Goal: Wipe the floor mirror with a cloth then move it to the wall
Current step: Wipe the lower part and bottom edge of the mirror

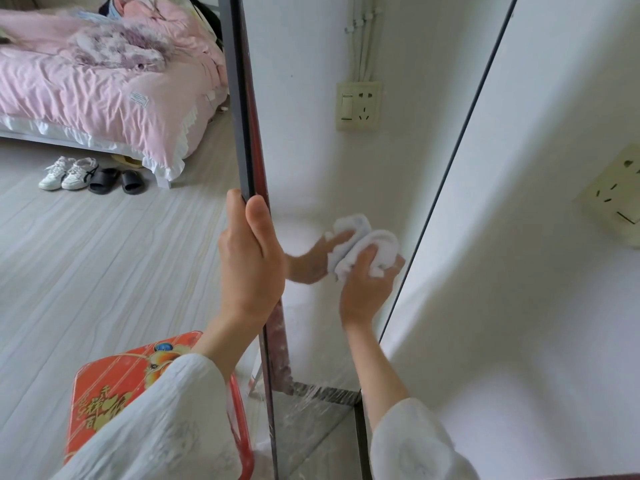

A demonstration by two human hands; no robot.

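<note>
Left hand (251, 261) is gripping the floor mirror's (311, 168) left frame edge; right hand (363, 289) is closing around a soft cloth (360, 244) against fragile, probably heavy glass beside the right wall (536, 237).

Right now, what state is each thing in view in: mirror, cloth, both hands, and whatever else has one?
floor mirror: upright, mid-wipe.
cloth: bunched, pressed on the glass.
right hand: closed on the cloth.
left hand: gripping the mirror's left frame edge.
bed: unmade, pink bedding rumpled.
shoes: paired on the floor beside the bed.
wall socket: nothing plugged in.
</note>
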